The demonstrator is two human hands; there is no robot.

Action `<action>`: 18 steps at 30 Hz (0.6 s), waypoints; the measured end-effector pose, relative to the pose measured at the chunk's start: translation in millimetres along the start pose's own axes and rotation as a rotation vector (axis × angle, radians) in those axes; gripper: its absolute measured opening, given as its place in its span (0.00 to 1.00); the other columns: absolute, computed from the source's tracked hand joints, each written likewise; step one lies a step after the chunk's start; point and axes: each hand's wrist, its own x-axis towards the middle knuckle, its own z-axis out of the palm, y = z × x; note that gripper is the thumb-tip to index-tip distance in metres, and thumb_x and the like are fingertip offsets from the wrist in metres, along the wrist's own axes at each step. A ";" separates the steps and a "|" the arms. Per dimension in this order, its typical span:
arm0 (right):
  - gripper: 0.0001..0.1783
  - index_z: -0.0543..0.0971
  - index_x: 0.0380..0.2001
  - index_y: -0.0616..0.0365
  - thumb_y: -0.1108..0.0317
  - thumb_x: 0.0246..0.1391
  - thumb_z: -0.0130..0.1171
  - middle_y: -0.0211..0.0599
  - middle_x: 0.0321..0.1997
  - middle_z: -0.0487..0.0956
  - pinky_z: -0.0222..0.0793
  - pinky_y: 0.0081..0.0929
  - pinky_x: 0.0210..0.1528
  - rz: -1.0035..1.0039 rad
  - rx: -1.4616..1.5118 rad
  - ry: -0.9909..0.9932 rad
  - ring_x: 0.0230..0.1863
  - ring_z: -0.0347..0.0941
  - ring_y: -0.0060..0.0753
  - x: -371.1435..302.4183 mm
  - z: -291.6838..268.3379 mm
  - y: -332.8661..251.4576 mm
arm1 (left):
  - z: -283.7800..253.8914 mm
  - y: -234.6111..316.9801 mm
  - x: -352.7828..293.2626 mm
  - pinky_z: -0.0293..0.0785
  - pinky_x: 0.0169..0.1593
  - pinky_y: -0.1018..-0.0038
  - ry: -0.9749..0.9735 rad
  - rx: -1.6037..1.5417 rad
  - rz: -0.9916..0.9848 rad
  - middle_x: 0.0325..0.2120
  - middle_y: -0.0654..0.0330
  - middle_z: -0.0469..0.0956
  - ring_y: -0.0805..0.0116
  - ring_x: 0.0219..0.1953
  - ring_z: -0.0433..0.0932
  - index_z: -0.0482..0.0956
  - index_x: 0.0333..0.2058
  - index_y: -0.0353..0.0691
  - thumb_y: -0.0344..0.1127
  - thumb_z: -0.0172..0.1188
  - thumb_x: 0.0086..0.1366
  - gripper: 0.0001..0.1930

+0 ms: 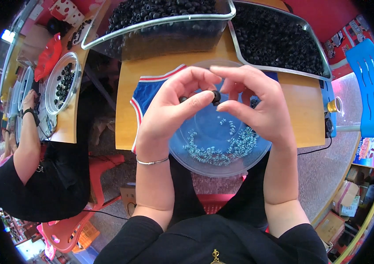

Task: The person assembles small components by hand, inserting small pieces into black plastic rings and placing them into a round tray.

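Blue chair (368, 83) right; co-worker's hand (29, 100) (far left).

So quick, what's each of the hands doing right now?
Left hand: pinched shut on a small black part, thumb and fingertips.
Right hand: fingers curled, touching the same small black part; whether it grips cannot be told.

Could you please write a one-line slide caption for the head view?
Left hand and right hand pinch a small black part above a clear bowl of tiny pale pieces.
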 end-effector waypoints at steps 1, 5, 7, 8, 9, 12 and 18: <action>0.25 0.77 0.52 0.57 0.73 0.48 0.68 0.23 0.33 0.75 0.64 0.11 0.30 0.040 0.055 0.023 0.32 0.69 0.13 -0.5 -3.5 -2.0 | 0.6 5.2 -1.9 0.67 0.39 0.88 0.011 0.075 0.007 0.35 0.67 0.76 0.85 0.37 0.72 0.73 0.47 0.35 0.32 0.62 0.63 0.15; 0.19 0.80 0.47 0.55 0.75 0.50 0.66 0.29 0.29 0.79 0.69 0.17 0.30 0.071 0.123 0.216 0.28 0.73 0.18 -1.8 -18.2 6.7 | 6.3 42.2 12.2 0.68 0.44 0.86 0.107 0.346 0.176 0.35 0.68 0.77 0.85 0.39 0.72 0.78 0.40 0.35 0.29 0.57 0.66 0.06; 0.18 0.81 0.46 0.55 0.75 0.50 0.65 0.30 0.29 0.79 0.68 0.17 0.30 0.083 0.085 0.225 0.28 0.73 0.18 -3.4 -25.5 8.2 | 10.1 75.6 34.3 0.69 0.43 0.84 0.261 0.627 0.330 0.35 0.67 0.78 0.84 0.37 0.73 0.79 0.40 0.35 0.29 0.59 0.65 0.07; 0.16 0.81 0.45 0.56 0.75 0.49 0.65 0.30 0.29 0.78 0.68 0.17 0.30 0.095 0.049 0.223 0.28 0.73 0.18 -4.3 -26.0 7.2 | 8.2 91.0 45.4 0.69 0.42 0.83 0.370 0.819 0.431 0.35 0.65 0.78 0.81 0.35 0.74 0.79 0.40 0.36 0.29 0.60 0.63 0.07; 0.16 0.81 0.45 0.56 0.75 0.49 0.65 0.30 0.29 0.78 0.68 0.17 0.30 0.085 0.074 0.227 0.28 0.73 0.18 -2.9 -25.1 4.0 | -9.6 109.3 64.2 0.68 0.40 0.83 0.327 0.893 0.541 0.36 0.66 0.78 0.81 0.34 0.72 0.78 0.44 0.37 0.32 0.60 0.64 0.11; 0.14 0.81 0.42 0.58 0.74 0.50 0.65 0.32 0.28 0.78 0.68 0.19 0.29 0.057 -0.002 0.143 0.28 0.74 0.21 -0.3 -27.7 3.7 | -10.3 115.4 73.1 0.72 0.44 0.82 0.444 1.154 0.576 0.36 0.64 0.77 0.80 0.39 0.75 0.77 0.48 0.33 0.26 0.58 0.64 0.14; 0.11 0.80 0.37 0.61 0.73 0.48 0.63 0.42 0.30 0.79 0.73 0.31 0.35 0.111 -0.212 0.009 0.31 0.77 0.38 -8.6 -36.1 17.3 | 15.7 42.2 29.2 0.75 0.38 0.68 0.166 1.254 0.366 0.33 0.53 0.80 0.56 0.34 0.79 0.79 0.39 0.36 0.29 0.62 0.58 0.10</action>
